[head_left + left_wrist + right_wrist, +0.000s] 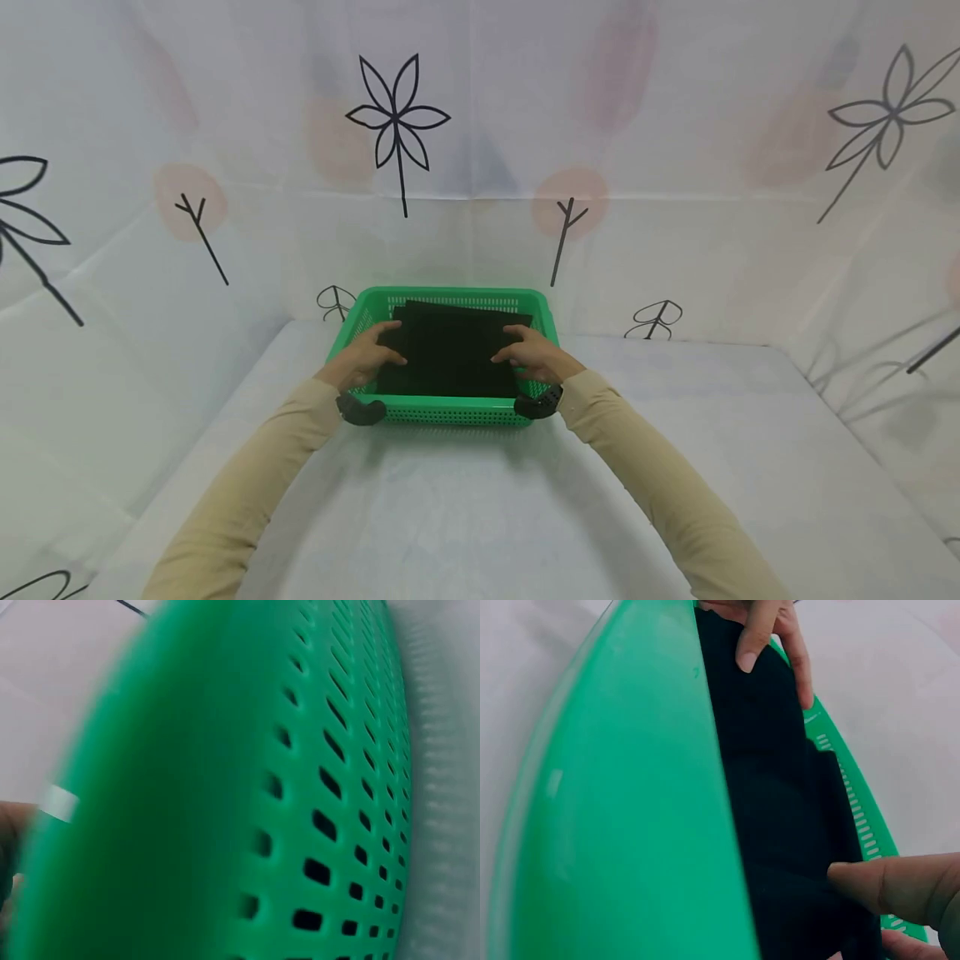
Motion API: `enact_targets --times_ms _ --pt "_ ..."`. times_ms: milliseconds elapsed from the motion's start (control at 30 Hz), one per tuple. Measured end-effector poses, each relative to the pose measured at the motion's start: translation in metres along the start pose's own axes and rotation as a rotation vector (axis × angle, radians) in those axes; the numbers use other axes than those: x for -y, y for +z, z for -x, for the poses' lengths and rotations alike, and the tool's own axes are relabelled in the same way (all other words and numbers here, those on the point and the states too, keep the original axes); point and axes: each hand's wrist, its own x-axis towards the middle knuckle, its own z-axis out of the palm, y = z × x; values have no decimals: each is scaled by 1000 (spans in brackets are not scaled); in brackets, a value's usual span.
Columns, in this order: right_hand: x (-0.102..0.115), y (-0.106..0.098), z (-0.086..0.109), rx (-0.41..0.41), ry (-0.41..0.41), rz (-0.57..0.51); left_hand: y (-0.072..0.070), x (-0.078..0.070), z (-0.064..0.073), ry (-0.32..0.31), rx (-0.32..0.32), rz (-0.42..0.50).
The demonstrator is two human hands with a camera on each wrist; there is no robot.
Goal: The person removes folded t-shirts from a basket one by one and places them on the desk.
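Observation:
Folded black cloth [453,354] lies stacked in a green plastic basket [450,405]. My left hand [363,354] holds the cloth's left side, thumb on top and index finger stretched along the edge. On the opposite side my right hand [536,354] grips it too. The right wrist view shows the right thumb [885,881] pressed on the cloth, with fingertips lower down beside it; the left hand [772,645] is at the far end. In the left wrist view the basket's wall [322,780] covers most of the hand.
The basket stands on a white-covered table [465,508], close to a white curtain [480,150] with printed flowers. Both wrists pass over the basket's near rim, wearing black straps [538,403].

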Motion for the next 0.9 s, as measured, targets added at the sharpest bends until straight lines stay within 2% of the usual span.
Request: enact_targets --times_ms 133,300,733,900 --pt "-1 0 -1 10 -4 -8 -1 -2 1 14 14 -25" --pt "-1 -1 -2 4 -22 16 -1 -6 4 25 28 -13" --pt "4 3 0 -91 -60 11 -2 -14 7 43 3 -38" --pt "4 -1 -2 -100 -80 25 -3 -18 9 25 -7 -54"
